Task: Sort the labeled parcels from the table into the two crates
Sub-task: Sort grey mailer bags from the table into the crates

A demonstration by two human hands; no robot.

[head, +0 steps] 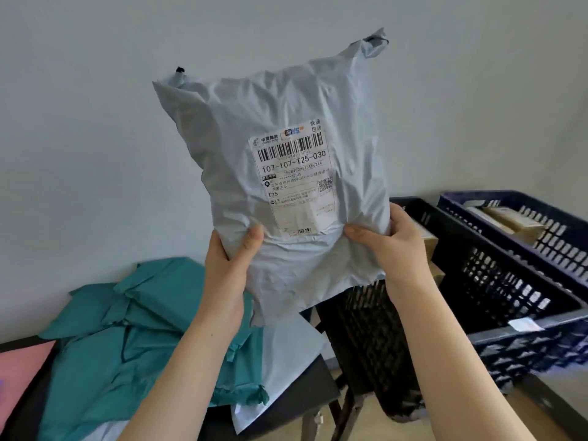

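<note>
left hand (227, 268) and right hand (393, 249) both clamped on the lower corners of the grey parcel (273, 173), held upright in the air with label (294, 179) facing the camera, above the table edge (286, 405). best kept steady and uncreased until the printed code reads clearly, then carried toward 3 o'clock to whichever suits: black crate (496, 275) or blue crate (541, 224) beyond it. teal parcels (133, 338) waiting at 8 o'clock.

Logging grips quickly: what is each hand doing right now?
Left hand: closed on the grey parcel.
Right hand: closed on the same parcel.
</note>
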